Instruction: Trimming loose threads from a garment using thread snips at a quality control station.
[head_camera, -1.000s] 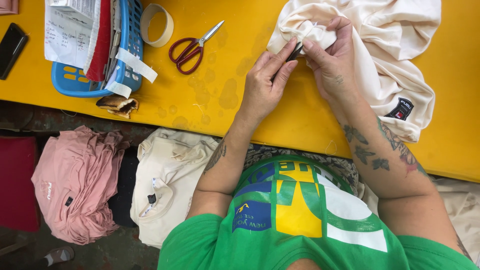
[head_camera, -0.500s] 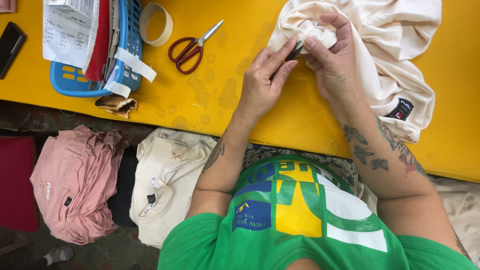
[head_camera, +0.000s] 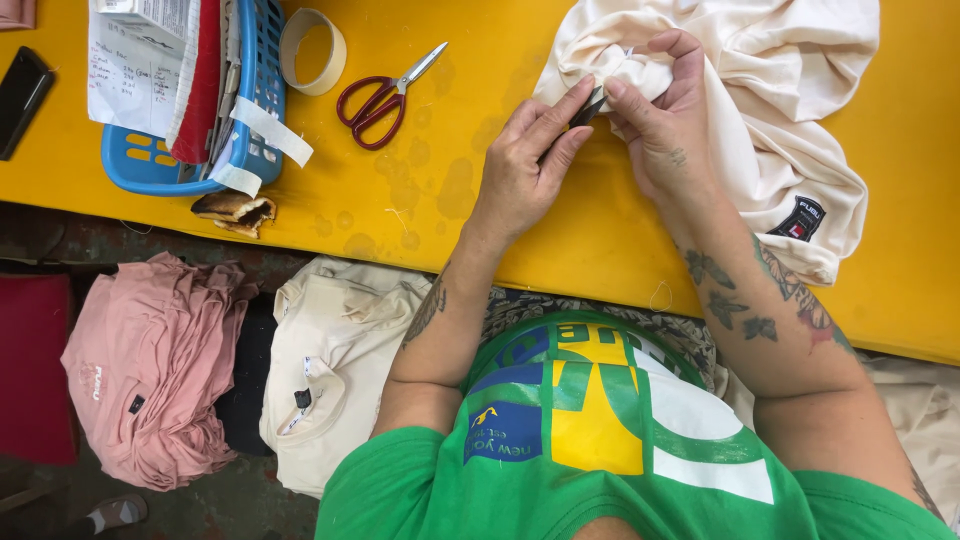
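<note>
A cream T-shirt (head_camera: 760, 110) lies bunched in the upper right of the frame on a yellow desk (head_camera: 450, 170), a small dark label patch (head_camera: 803, 218) showing near its lower edge. The right hand (head_camera: 670, 120) pinches a gathered fold of the cream fabric between thumb and fingers, while the left hand (head_camera: 525, 165), just beside it, grips a small dark tool (head_camera: 588, 105) between thumb and forefinger, its tip touching the fold; what kind of tool it is cannot be told. Both forearms are tattooed and reach up from a green shirt (head_camera: 600, 440) at the bottom of the frame. To the left of the hands, red-handled scissors (head_camera: 385, 92) lie closed on the desk, with a roll of tape (head_camera: 312, 50) just beside them at the top edge. Farther left sits a blue plastic basket (head_camera: 190, 150) holding papers and a red item, strips of white tape hanging off its rim. A brownish scrap (head_camera: 232, 210) rests at the desk's near edge below the basket, and a black phone (head_camera: 22, 98) lies at the far left. Below the desk, in the lower left, a stack of pink shirts (head_camera: 150, 370) sits next to a stack of cream shirts (head_camera: 335, 370).
</note>
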